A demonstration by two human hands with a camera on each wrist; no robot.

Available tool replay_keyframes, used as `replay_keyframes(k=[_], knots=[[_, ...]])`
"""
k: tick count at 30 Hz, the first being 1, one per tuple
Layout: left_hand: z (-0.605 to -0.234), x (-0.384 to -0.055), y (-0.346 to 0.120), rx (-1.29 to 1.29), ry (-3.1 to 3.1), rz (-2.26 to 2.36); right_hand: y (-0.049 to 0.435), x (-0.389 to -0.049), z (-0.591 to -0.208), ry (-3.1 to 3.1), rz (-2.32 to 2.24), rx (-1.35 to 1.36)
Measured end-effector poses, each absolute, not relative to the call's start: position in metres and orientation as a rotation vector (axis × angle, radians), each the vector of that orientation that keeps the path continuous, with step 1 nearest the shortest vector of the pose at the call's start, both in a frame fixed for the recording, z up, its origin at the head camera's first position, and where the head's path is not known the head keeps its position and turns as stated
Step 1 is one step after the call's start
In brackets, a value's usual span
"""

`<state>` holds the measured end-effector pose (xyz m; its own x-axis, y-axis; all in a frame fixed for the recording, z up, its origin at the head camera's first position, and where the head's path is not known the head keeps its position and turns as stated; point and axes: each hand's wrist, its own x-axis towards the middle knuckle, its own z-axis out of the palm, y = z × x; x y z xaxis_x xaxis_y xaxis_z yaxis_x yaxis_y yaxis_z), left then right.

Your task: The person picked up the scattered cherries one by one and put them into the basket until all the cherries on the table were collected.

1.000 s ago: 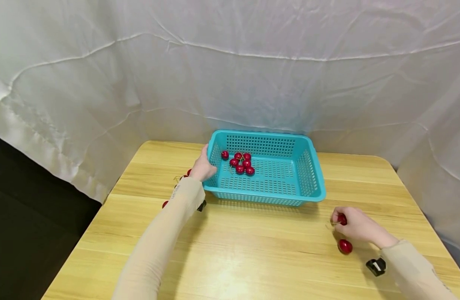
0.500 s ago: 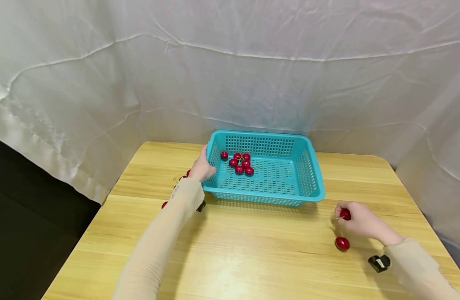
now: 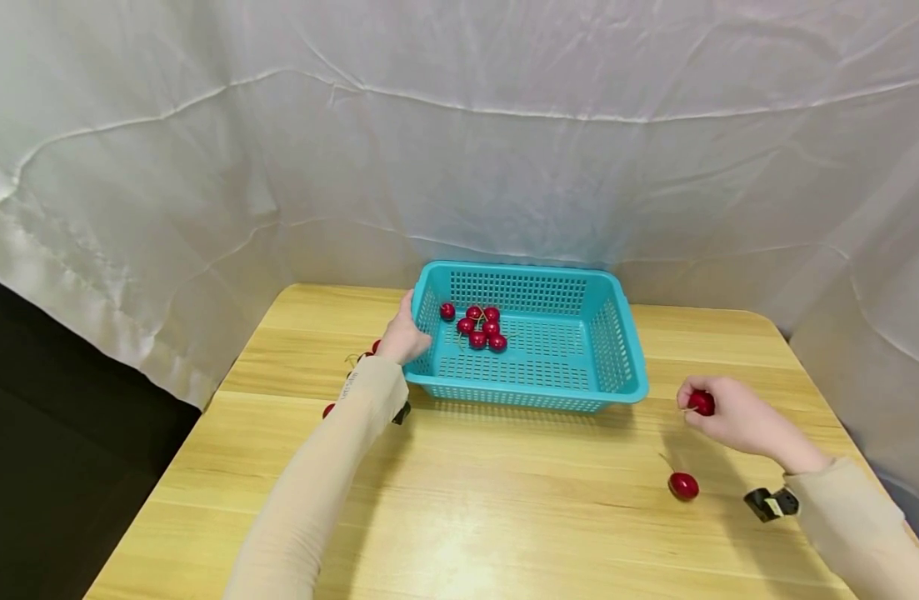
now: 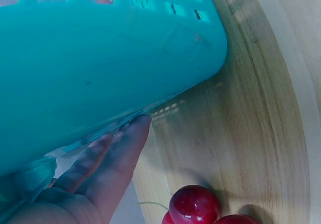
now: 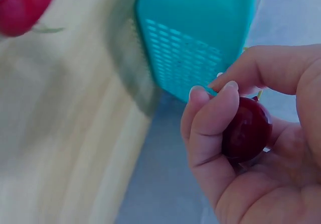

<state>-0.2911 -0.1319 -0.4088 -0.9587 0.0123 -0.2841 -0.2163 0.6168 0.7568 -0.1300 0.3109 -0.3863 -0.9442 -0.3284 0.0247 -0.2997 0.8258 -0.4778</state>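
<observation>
My right hand (image 3: 744, 417) holds a dark red cherry (image 3: 701, 403) above the table, right of the turquoise plastic basket (image 3: 519, 400). In the right wrist view the fingers curl round this cherry (image 5: 248, 131), and its thin stem is largely hidden. My left hand (image 3: 405, 337) grips the basket's left side, thumb over the rim; the left wrist view shows its fingers (image 4: 118, 169) stretched along the outer wall. Several cherries (image 3: 477, 339) with stems lie in the basket's left half. Another cherry (image 3: 683, 486) lies on the table below the right hand.
More cherries (image 4: 194, 205) lie on the table left of the basket, partly hidden behind the left arm in the head view. The light wooden table (image 3: 534, 500) ends at a pale cloth (image 3: 504, 167) behind, with black cloth (image 3: 69, 433) at the left.
My right hand has risen and moved to the right and away with its cherry, leaving the other one lying on the table. The left hand and basket stay almost still.
</observation>
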Motion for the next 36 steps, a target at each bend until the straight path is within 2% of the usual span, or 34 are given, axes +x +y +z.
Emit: replay_keyframes(k=[15, 36], knots=[[-0.410, -0.292, -0.131, -0.173, 2.577, 1.275, 0.279, -0.157, -0.339, 2.966, -0.689, -0.541], [-0.409, -0.292, -0.131, -0.184, 2.545, 1.316, 0.204, -0.219, -0.314, 2.919, -0.714, -0.662]])
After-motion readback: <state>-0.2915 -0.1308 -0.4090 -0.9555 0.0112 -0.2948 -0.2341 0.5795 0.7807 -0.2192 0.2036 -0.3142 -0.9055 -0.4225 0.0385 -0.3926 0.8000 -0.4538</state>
